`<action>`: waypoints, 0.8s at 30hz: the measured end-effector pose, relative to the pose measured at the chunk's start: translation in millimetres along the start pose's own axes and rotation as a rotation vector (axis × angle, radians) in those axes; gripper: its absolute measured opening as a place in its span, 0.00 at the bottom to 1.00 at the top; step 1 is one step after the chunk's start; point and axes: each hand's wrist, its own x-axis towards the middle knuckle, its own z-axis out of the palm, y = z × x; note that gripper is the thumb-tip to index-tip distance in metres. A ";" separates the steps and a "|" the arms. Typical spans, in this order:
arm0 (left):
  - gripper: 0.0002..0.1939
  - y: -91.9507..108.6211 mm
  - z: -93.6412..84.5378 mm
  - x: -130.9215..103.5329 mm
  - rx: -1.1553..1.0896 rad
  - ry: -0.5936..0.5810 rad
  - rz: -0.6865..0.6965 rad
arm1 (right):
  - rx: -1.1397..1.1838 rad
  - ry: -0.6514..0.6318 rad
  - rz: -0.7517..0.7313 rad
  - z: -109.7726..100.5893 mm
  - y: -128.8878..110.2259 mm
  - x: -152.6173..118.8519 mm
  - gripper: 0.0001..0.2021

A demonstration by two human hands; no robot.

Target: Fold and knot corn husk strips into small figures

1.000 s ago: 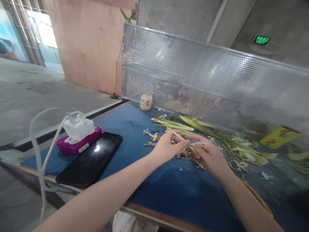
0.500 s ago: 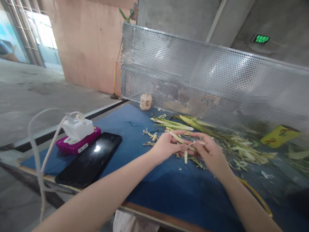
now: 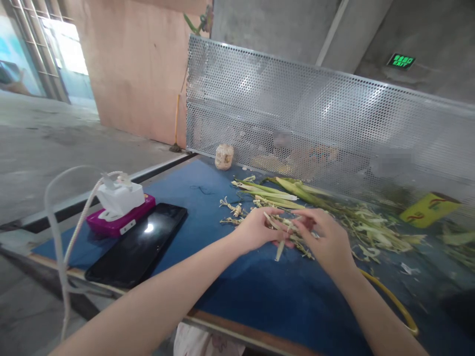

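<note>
Since the earlier frame, the pale husk strip's free end is slanting farther left. Above the blue tabletop [image 3: 274, 301], the left hand [image 3: 254, 230] is pinching that pale husk strip [image 3: 279, 251]; the right hand [image 3: 330, 237] is curling beside it, its grip too blurred to tell. Loose husks [image 3: 382, 232] are lying unworked; smaller knotted pieces [image 3: 235, 209] are resting apparently finished.

– What sort of place is this?
– A workshop, it seems: bare concrete floor [image 3: 48, 148] left of the perforated metal panel [image 3: 267, 89], raw concrete wall [image 3: 274, 22] behind it, lit exit sign [image 3: 401, 61] above its right half.
– And in front of the panel?
– A blue worktable [image 3: 237, 291] strewn with plant strips [image 3: 389, 238].
</note>
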 end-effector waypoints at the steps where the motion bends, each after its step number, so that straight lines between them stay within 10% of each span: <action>1: 0.30 1.2 0.8 0.1 -0.044 0.043 0.012 | -0.016 0.063 -0.052 -1.1 -0.7 0.3 0.07; 8: 0.28 8.5 0.2 0.0 -0.222 0.171 0.098 | -0.102 -0.021 -0.451 -2.6 -1.2 -0.8 0.10; 24: 0.26 2.8 0.0 1.5 0.193 0.256 0.340 | 0.202 0.000 0.082 12.9 -1.8 -1.6 0.02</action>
